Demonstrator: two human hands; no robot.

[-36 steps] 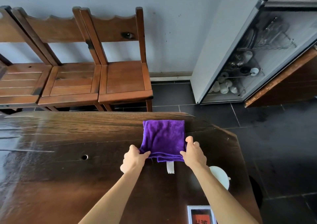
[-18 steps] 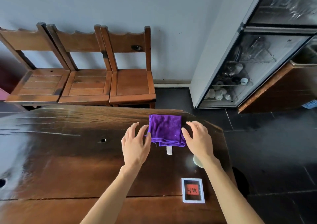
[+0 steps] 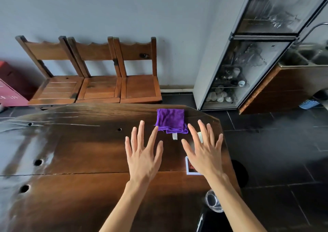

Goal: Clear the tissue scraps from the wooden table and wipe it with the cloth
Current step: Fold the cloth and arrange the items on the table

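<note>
- Both hands, left and right, hover spread, holding nothing.
- Folded cloth lies at the table's one o'clock edge.
- Likely soft, light; pinch its near fold.

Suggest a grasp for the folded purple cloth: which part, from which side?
Probably the near folded edge of the purple cloth, approached from the person's side. It lies flat, layers stacked, and that edge faces both open hands, left hand and right hand; fingers can pinch all layers together.

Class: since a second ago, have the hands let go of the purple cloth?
Yes. Both the left hand and right hand now hover open, pulled back from the cloth toward the person.
</note>
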